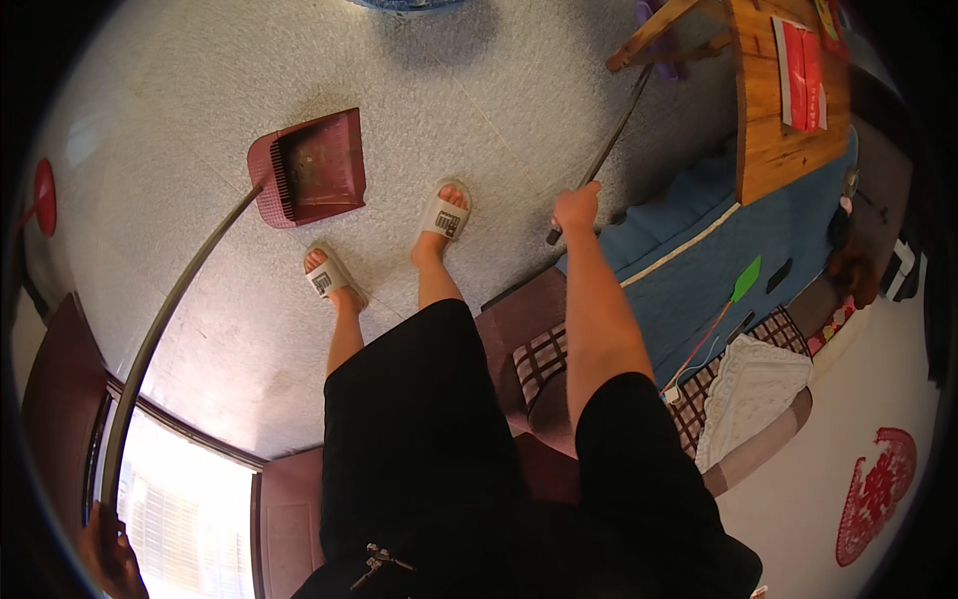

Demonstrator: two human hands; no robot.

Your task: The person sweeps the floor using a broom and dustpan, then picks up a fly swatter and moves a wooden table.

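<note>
At the lower left edge, my left hand (112, 554) is closed round the long grey handle of a dustpan (324, 165). The dark red pan rests on the floor ahead of my feet, its toothed rear edge toward the handle, with some small debris inside. My right hand (576, 207) grips a long dark stick, which looks like a broom handle (619, 128), near its end. The stick slants away under the wooden table, where a purple part (661, 40) shows behind the table leg; that part is mostly hidden.
A wooden table (788, 155) with a red and white packet (800, 75) stands at the far right. Beside it is a sofa with a blue cover (699, 245), holding a green fly swatter (745, 280). A bright doorway (190, 499) is at the lower left.
</note>
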